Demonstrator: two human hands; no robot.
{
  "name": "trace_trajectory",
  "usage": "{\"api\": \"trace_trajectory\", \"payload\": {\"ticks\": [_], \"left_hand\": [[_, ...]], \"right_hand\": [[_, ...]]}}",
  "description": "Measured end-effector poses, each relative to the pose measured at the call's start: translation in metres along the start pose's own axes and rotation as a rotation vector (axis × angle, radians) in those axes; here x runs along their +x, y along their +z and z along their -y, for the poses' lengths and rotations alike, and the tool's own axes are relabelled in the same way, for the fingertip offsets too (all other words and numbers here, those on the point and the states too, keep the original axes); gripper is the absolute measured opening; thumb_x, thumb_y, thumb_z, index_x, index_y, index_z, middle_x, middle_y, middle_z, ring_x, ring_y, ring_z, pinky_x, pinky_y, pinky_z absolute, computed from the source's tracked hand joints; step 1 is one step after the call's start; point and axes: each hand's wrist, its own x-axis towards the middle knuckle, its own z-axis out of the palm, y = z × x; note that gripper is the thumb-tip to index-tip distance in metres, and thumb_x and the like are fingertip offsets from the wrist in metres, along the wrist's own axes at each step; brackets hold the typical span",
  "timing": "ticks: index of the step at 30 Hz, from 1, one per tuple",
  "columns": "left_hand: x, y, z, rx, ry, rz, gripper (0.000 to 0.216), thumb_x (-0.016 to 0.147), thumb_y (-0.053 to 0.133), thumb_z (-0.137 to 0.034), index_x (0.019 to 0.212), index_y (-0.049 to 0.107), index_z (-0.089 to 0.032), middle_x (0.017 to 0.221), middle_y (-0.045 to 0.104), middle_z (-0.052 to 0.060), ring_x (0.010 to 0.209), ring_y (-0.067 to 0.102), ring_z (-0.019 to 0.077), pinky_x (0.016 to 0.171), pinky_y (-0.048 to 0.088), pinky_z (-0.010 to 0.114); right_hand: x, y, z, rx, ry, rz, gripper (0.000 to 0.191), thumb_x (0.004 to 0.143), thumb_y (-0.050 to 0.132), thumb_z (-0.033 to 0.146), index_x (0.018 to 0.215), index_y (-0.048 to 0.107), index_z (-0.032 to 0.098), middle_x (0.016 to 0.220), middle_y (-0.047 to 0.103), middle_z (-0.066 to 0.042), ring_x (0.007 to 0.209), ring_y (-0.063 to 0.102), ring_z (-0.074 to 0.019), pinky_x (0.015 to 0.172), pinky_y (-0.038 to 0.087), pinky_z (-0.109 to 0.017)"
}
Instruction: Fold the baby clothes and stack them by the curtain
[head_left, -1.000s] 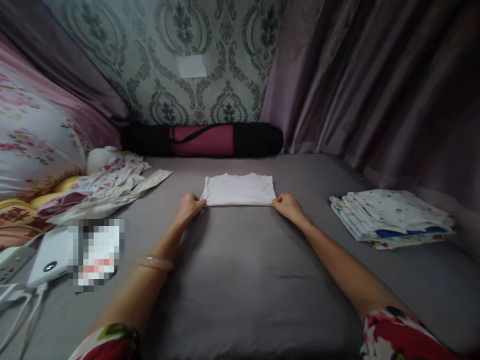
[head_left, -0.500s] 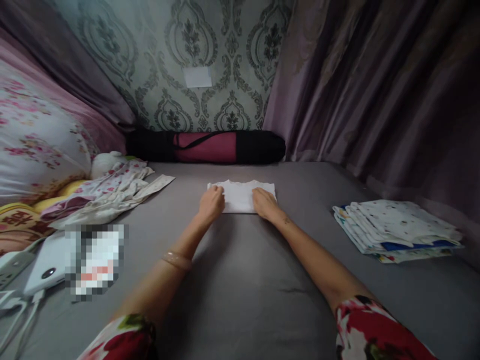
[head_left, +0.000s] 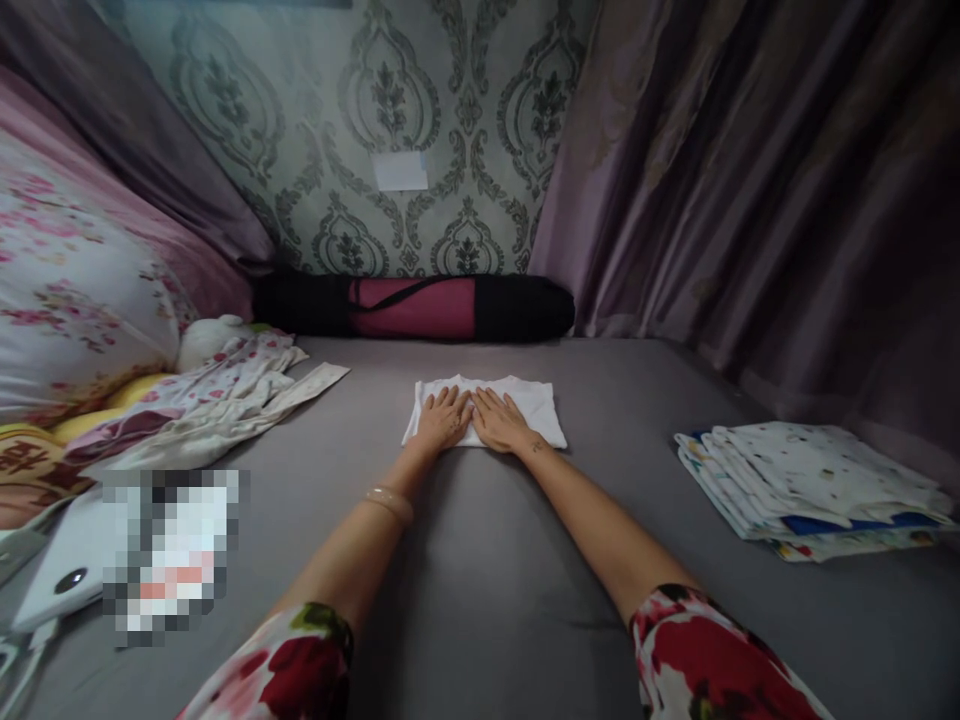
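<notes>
A folded white cloth (head_left: 536, 405) lies on the grey bed sheet (head_left: 480, 560) in the middle of the view. My left hand (head_left: 444, 417) rests flat on the cloth's left half, fingers stretched out. Beside it, my right hand (head_left: 499, 420) lies flat on the cloth's middle, fingers also stretched out. The two hands are side by side and almost touching. Neither hand grips anything.
A stack of folded patterned cloths (head_left: 810, 485) sits at the right. Loose floral clothes (head_left: 225, 385) and a floral pillow (head_left: 67, 310) lie at the left. A black and pink rolled bag (head_left: 416, 307) lies against the patterned wall. A white device (head_left: 60, 575) and cables are at lower left.
My hands moved from the cloth's two near corners inward to its middle and now lie flat on it. The cloth looks narrower front to back than a second ago.
</notes>
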Motion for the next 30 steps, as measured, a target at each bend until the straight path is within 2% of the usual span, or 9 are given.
{"api": "trace_trajectory", "payload": {"ticks": [4, 8, 12, 17, 22, 27, 30], "left_hand": [[0.001, 0.003, 0.006, 0.003, -0.032, -0.047, 0.056, 0.099, 0.029, -0.045, 0.146, 0.039, -0.017, 0.154, 0.036, 0.014, 0.142, 0.030, 0.0312, 0.114, 0.023, 0.050], [0.003, 0.006, 0.015, 0.008, -0.065, -0.086, 0.059, 0.097, 0.029, -0.050, 0.145, 0.042, -0.017, 0.152, 0.038, 0.014, 0.141, 0.032, 0.0311, 0.115, 0.023, 0.049], [0.003, 0.005, 0.023, -0.030, -0.141, -0.060, 0.062, 0.097, 0.026, -0.052, 0.146, 0.038, -0.016, 0.155, 0.033, 0.015, 0.144, 0.027, 0.0306, 0.115, 0.021, 0.049], [0.003, 0.002, 0.029, -0.064, -0.159, 0.018, 0.064, 0.098, 0.022, -0.052, 0.149, 0.032, -0.014, 0.158, 0.027, 0.015, 0.146, 0.021, 0.0289, 0.116, 0.019, 0.049], [0.003, 0.006, 0.034, -0.067, -0.160, -0.007, 0.068, 0.097, 0.022, -0.052, 0.149, 0.032, -0.010, 0.157, 0.026, 0.018, 0.147, 0.017, 0.0313, 0.116, 0.019, 0.049], [0.000, 0.007, 0.039, -0.064, -0.232, -0.074, 0.065, 0.098, 0.023, -0.042, 0.146, 0.033, 0.001, 0.154, 0.030, 0.022, 0.145, 0.022, 0.0324, 0.116, 0.022, 0.042], [0.002, 0.007, 0.040, -0.067, -0.290, -0.087, 0.062, 0.098, 0.022, -0.037, 0.145, 0.034, 0.001, 0.155, 0.029, 0.022, 0.143, 0.028, 0.0315, 0.116, 0.023, 0.042]], "right_hand": [[-0.002, 0.000, -0.011, -0.012, -0.016, -0.022, 0.059, 0.098, 0.022, 0.036, 0.152, 0.030, 0.013, 0.159, 0.025, -0.007, 0.147, 0.017, -0.0214, 0.119, 0.010, -0.043], [-0.008, -0.001, -0.030, -0.024, 0.037, -0.064, 0.058, 0.098, 0.023, 0.035, 0.151, 0.031, 0.012, 0.158, 0.026, -0.008, 0.146, 0.019, -0.0219, 0.119, 0.010, -0.042], [-0.015, -0.003, -0.049, -0.028, 0.091, -0.077, 0.059, 0.099, 0.022, 0.036, 0.150, 0.031, 0.008, 0.158, 0.024, -0.011, 0.146, 0.019, -0.0228, 0.119, 0.013, -0.039], [-0.022, -0.004, -0.062, -0.021, 0.111, -0.089, 0.063, 0.099, 0.021, 0.039, 0.150, 0.031, 0.004, 0.157, 0.026, -0.015, 0.146, 0.021, -0.0241, 0.119, 0.013, -0.038], [-0.029, -0.004, -0.077, -0.013, 0.200, -0.099, 0.066, 0.099, 0.020, 0.042, 0.149, 0.029, 0.000, 0.158, 0.023, -0.017, 0.147, 0.017, -0.0268, 0.119, 0.012, -0.041], [-0.034, -0.003, -0.089, 0.009, 0.235, -0.109, 0.066, 0.099, 0.020, 0.041, 0.149, 0.028, 0.000, 0.159, 0.020, -0.017, 0.147, 0.015, -0.0265, 0.119, 0.014, -0.039], [-0.033, -0.001, -0.090, 0.013, 0.238, -0.106, 0.065, 0.098, 0.020, 0.040, 0.149, 0.029, 0.001, 0.159, 0.020, -0.016, 0.147, 0.014, -0.0264, 0.119, 0.014, -0.039]]}}
